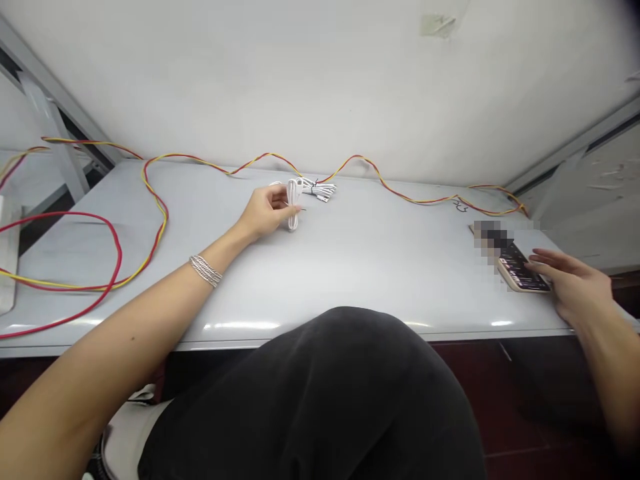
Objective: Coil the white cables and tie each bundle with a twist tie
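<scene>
A bundled white cable [293,215] is pinched between the thumb and fingers of my left hand [265,212], just above the grey metal surface [360,260]. Right behind it lies another tied white cable [323,190], with a metal plug end showing. At the far right, a phone [525,270] in a light case rests on the surface with its screen lit; part of it is blurred out. My right hand [583,283] is beside the phone, fingers stretched out and apart, one digit over the screen's near edge.
A twisted red and yellow wire [367,160] runs along the back by the white wall. Its red loop [119,257] spreads over the left side, near a white object [7,260]. A small black tie [460,207] lies behind the phone. My knee [350,373] is at the front edge.
</scene>
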Available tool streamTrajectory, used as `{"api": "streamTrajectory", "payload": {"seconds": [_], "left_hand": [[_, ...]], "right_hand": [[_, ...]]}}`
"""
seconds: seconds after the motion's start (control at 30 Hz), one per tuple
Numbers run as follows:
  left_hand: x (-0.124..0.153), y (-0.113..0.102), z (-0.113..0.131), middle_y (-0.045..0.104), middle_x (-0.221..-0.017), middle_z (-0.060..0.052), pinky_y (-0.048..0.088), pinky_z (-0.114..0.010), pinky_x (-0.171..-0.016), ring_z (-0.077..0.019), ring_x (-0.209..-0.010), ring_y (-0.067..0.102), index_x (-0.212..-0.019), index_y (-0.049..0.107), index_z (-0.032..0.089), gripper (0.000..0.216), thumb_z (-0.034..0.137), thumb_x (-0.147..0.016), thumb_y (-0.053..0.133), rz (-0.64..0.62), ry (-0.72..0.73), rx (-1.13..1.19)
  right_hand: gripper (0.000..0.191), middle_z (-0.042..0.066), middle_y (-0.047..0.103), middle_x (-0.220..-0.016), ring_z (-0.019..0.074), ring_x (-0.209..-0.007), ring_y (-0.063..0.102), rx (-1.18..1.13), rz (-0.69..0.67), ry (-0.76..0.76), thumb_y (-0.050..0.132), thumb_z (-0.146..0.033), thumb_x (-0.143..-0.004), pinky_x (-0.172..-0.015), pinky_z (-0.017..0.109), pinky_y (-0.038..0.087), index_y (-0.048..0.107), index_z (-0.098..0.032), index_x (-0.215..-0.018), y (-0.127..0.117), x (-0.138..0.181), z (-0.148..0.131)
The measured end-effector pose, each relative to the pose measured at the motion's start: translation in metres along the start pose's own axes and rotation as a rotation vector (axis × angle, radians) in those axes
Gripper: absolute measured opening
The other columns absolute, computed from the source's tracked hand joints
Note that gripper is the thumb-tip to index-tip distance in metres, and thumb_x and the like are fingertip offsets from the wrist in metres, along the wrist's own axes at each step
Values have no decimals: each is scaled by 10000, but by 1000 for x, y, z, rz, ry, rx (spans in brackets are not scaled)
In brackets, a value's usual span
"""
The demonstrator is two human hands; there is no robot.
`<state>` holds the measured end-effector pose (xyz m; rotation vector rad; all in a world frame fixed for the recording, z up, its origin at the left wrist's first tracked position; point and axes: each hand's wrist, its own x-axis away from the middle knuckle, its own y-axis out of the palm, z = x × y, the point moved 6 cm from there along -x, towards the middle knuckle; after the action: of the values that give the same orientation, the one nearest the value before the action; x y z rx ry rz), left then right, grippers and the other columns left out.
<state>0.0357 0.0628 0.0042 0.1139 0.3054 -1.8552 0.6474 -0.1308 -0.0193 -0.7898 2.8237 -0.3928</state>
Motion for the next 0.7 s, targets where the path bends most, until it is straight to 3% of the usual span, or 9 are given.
{"api": "streamTrajectory", "payload": {"seconds": [0.2,0.33,0.4,0.57,0.7], "left_hand": [[-1,-1,1,733,-909,-56,605,-399,-847,-244,-895,739,-1109,634,139,524,285,-642,821,33,-36,69],[-1,-7,2,700,-863,-13,600,-407,-871,-219,-870,731,-948,554,182,481,237,-580,859,102,0,128],[-1,-11,4,697,-857,-9,586,-391,-878,-212,-875,722,-866,534,191,443,243,-582,869,137,26,35],[-1,-17,14,730,-870,-18,531,-369,-866,-210,-884,693,-908,659,168,308,292,-689,838,129,92,-389],[-1,-18,16,743,-950,-41,532,-392,-915,-242,-943,698,-932,688,177,304,273,-688,841,99,93,-490]], "right_hand": [[444,-5,744,-844,148,-731,646,77,51,46,892,-147,-499,-1079,396,540,843,-229,-933,0,4,0],[428,-4,738,-819,148,-702,634,75,69,54,882,-173,-539,-1093,412,528,849,-233,-962,-1,5,-1],[416,7,753,-857,154,-727,644,45,55,35,884,-150,-513,-1082,398,536,846,-227,-920,-1,4,0],[435,19,768,-888,157,-765,660,20,11,-17,909,-146,-454,-886,309,616,833,-219,-876,-2,-4,5],[482,34,765,-919,144,-768,662,22,-2,-50,915,-177,-436,-680,229,607,831,-196,-911,-3,-7,8]]}}
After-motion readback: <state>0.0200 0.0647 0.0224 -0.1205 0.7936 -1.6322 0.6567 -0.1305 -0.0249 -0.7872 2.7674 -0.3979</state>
